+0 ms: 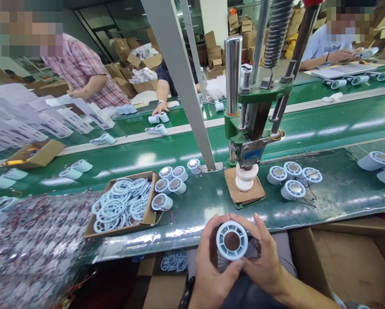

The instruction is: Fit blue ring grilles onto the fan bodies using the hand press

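Note:
Close in front of my body, above my lap, I hold a light blue cylindrical housing with a spoked ring and a dark brown disc facing up. My left hand wraps its left side, thumb at the near edge. On the other side my right hand grips it with thumb and fingers. Dark wires show behind it by the right hand. Beyond my hands stands a green lever press, with white round blocks under its ram on a brown board.
A cardboard tray of light blue rings lies left, beside several housings. More housings stand right of the press. Wired parts in clear wrap cover the left. An open carton is at right. Co-workers work across the green conveyor.

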Tool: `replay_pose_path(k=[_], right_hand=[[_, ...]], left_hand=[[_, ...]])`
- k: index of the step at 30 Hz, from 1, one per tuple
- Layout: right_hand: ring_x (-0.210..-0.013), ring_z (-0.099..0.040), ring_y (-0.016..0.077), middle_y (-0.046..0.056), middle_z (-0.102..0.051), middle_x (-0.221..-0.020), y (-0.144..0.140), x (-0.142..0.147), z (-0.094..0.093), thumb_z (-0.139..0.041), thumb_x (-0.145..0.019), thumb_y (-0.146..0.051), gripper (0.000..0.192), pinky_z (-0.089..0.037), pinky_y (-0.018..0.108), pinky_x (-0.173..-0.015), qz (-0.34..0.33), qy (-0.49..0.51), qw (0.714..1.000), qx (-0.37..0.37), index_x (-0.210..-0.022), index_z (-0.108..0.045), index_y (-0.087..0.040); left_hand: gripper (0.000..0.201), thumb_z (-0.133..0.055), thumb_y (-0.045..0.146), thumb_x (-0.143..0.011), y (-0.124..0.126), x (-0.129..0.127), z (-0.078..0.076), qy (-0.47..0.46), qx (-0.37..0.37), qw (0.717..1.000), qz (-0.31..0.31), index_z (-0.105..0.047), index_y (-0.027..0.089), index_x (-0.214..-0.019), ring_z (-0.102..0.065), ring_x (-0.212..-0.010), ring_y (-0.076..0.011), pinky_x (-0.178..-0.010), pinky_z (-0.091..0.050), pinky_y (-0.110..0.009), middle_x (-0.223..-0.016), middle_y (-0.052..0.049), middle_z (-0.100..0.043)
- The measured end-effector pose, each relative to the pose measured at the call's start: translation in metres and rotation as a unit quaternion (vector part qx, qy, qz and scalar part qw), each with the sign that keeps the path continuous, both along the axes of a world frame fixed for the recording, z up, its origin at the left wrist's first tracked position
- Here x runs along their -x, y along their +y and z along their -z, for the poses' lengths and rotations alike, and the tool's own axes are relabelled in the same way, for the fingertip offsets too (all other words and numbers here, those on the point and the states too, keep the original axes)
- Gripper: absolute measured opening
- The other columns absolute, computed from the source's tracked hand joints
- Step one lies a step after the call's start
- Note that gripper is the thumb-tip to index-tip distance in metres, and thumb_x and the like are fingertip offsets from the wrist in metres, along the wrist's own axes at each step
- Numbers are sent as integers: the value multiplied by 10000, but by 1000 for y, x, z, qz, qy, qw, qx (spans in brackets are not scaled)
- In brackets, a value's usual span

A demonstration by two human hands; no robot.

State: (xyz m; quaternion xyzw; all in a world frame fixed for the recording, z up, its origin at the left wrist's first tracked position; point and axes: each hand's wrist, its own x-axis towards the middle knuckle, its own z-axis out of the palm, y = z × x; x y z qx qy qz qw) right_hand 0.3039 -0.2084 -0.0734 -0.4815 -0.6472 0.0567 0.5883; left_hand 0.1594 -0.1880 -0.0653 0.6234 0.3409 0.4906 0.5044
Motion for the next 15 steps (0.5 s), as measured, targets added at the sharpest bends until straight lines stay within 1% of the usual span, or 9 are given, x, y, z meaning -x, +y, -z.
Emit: replay_pose_path(k=[3,5,10,12,13,14,15], right_hand=[[-1091,-736,232,173,-731,-1194,-1,-1,-2,-594,-936,-201,803,-633,396,-885,10,-11,1000,-6,-1598,-139,-196],[-1097,-733,234,174,-734,-1184,-1,-1,-5,-594,-942,-218,798,-633,402,-886,15,-19,1000,-15,-1598,-141,-196],[-1132,-715,239,162,-729,-1193,-1,1,-4,-618,-928,-194,836,-625,422,-921,8,-35,999,-38,-1602,-123,-207],[-1181,-691,243,163,-708,-1235,0,-3,-6,-602,-917,-172,815,-616,423,-954,-8,-58,998,-13,-1598,-156,-201],[-1233,-660,255,175,-678,-1287,1,-7,-11,-591,-908,-159,794,-606,431,-978,-17,-85,996,14,-1592,-189,-190],[-1301,-609,276,192,-627,-1361,3,-14,-21,-585,-896,-147,770,-591,446,-1007,-27,-125,991,43,-1581,-236,-178],[-1375,-537,302,206,-555,-1443,7,-22,-35,-584,-885,-136,741,-565,472,-1047,-34,-170,983,66,-1564,-289,-168]], left_hand=[[734,-779,224,-841,1,0,-1,-26,11,999,18,-424,298,-1479,-629,-1278,-261,-1069,-532,-344,-1400,-95,-631],[732,-785,222,-839,2,-2,-3,-46,15,998,26,-437,320,-1475,-631,-1276,-256,-1064,-535,-334,-1399,-83,-637],[643,-793,336,-837,1,-6,-8,-99,-17,995,20,-522,329,-1420,-674,-1213,-246,-1008,-565,-300,-1329,-70,-689],[614,-808,339,-812,8,-6,-6,-81,-19,997,10,-573,307,-1378,-676,-1199,-260,-1002,-566,-322,-1310,-77,-694],[590,-820,324,-790,15,-7,-5,-56,-10,998,4,-609,283,-1340,-674,-1191,-271,-1001,-564,-342,-1295,-84,-695],[565,-831,302,-762,25,-7,-3,-25,4,1000,0,-645,254,-1294,-675,-1174,-282,-998,-562,-363,-1273,-92,-699],[545,-840,275,-730,37,-9,-1,7,23,1000,-4,-675,225,-1246,-677,-1153,-290,-997,-556,-384,-1245,-98,-703]])
